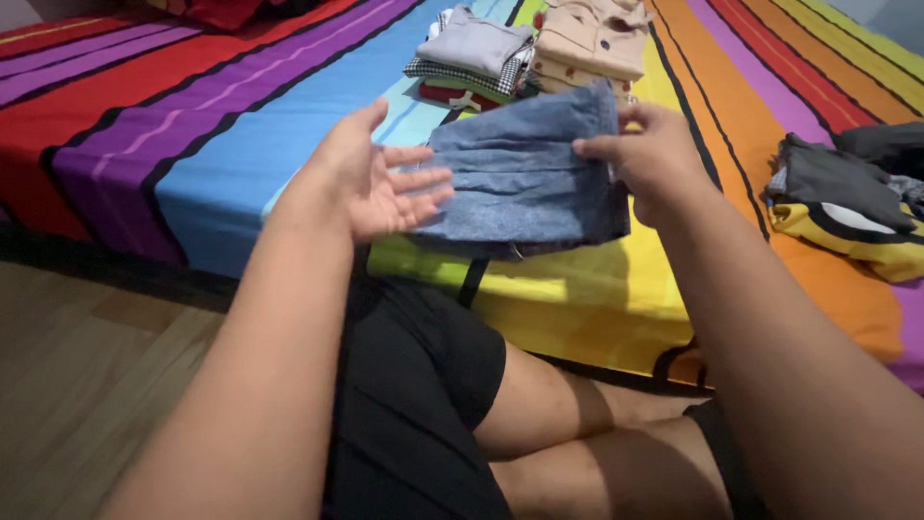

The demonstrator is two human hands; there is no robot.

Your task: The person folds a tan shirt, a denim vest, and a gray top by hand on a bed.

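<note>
I see the folded denim piece (pixel 520 178) held between my hands over the striped bedsheet (pixel 221 154), its long axis running nine to three, my right hand (pixel 650 154) pinching its three-o'clock edge, my left hand (pixel 371 178) open-palmed, touching the nine-o'clock edge.

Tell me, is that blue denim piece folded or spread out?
Folded: the denim garment forms a compact layered rectangle, pinched by the right hand.
</note>
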